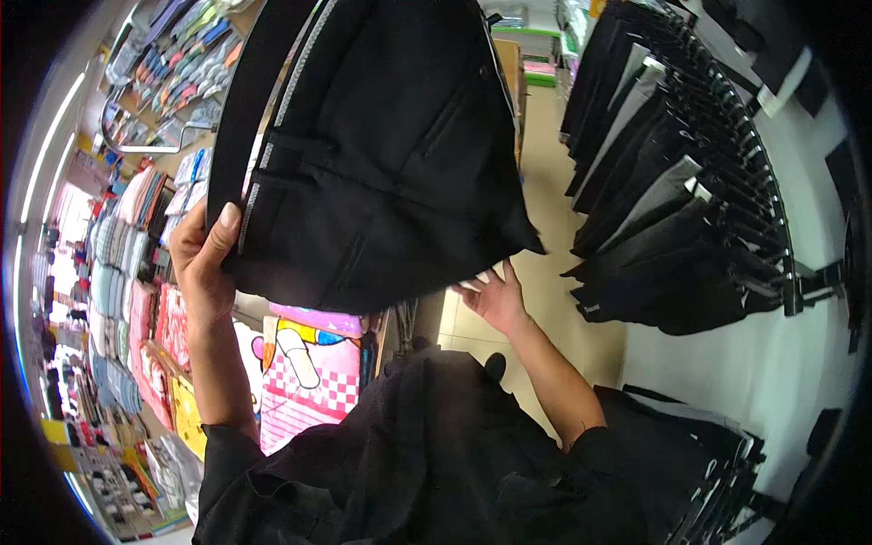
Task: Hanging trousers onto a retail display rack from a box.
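Note:
A pair of black trousers (409, 157) is spread in front of me, with belt loops, pocket slits and a pale trim strip along the waistband. My left hand (208, 255) grips the waistband at its lower left end, thumb on the near side. Part of the waistband (228, 129) stands apart from the garment's front, leaving a narrow gap. My right hand (497, 296) is below the lower right edge of the trousers, fingers spread and palm up. Its fingertips are close to the cloth; whether they touch it I cannot tell.
Dark trousers (633, 204) hang on a wall rail (766, 163) at right, more (681, 449) at lower right. Patterned textiles (313, 388) lie on a stand at my left. Folded towels (112, 259) and packaged goods fill shelves farther left. A tiled aisle (545, 163) runs ahead.

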The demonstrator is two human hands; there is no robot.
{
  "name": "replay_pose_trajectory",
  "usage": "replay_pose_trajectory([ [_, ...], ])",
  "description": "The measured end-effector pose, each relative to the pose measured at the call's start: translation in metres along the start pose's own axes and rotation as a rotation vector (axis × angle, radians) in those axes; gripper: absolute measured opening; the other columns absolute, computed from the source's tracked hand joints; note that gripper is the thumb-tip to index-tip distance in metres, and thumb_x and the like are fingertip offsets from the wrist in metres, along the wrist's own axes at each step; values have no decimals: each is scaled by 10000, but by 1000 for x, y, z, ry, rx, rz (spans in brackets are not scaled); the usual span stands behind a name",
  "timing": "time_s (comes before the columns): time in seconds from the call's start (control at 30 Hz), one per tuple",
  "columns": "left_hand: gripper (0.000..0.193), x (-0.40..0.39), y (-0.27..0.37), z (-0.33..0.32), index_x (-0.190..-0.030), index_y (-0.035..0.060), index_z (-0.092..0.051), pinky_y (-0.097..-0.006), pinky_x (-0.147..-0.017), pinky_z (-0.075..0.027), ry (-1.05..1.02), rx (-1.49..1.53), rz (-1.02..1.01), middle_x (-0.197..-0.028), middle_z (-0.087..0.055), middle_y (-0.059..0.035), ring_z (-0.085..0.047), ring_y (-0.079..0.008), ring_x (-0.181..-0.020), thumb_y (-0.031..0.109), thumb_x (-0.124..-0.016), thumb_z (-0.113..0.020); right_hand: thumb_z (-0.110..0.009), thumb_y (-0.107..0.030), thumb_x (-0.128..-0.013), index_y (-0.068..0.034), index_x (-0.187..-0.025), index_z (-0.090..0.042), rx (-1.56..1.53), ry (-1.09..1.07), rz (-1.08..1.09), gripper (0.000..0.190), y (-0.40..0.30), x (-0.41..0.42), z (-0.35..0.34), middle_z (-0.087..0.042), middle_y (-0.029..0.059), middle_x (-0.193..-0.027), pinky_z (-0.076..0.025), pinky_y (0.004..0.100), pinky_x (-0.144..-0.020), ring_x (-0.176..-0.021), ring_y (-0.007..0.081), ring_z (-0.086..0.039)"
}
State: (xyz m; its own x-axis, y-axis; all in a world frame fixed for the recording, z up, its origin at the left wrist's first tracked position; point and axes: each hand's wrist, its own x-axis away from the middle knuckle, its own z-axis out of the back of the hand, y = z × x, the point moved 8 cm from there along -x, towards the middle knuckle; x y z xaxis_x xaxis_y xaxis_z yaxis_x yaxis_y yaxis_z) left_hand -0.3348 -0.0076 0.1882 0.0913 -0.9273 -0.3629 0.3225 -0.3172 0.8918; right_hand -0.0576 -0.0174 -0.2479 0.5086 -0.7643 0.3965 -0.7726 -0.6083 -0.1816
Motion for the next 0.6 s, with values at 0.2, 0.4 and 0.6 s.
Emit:
replay_pose_trajectory([
  [0.2,252,-8,-9,-42,-975,3,-696,-204,-631,-350,-107,3,10,-802,-622,45,-497,-25,-696,254,-971,-710,-384,-644,-1023,-64,-1514,-262,-283,-18,216,769,-47,27,28,-482,268,-1426,-558,409,-917,-1235,417,-593],
  [0.4,274,-10,-28,-107,-1006,-13,-708,-209,-673,-410,-327,5,0,-822,-641,34,-531,-47,-735,259,-974,-720,-382,-593,-1042,-81,-1530,-281,-61,159,342,714,-64,55,52,-466,204,-1480,-550,404,-910,-1266,403,-587],
  [0.6,255,-2,-34,-148,-1043,-25,-732,-237,-657,-441,-426,33,-66,-801,-650,16,-545,-63,-733,217,-963,-731,-495,-437,-1058,-35,-1418,-433,508,356,140,544,-36,105,56,-632,135,-1356,-510,339,-906,-1081,261,-705],
])
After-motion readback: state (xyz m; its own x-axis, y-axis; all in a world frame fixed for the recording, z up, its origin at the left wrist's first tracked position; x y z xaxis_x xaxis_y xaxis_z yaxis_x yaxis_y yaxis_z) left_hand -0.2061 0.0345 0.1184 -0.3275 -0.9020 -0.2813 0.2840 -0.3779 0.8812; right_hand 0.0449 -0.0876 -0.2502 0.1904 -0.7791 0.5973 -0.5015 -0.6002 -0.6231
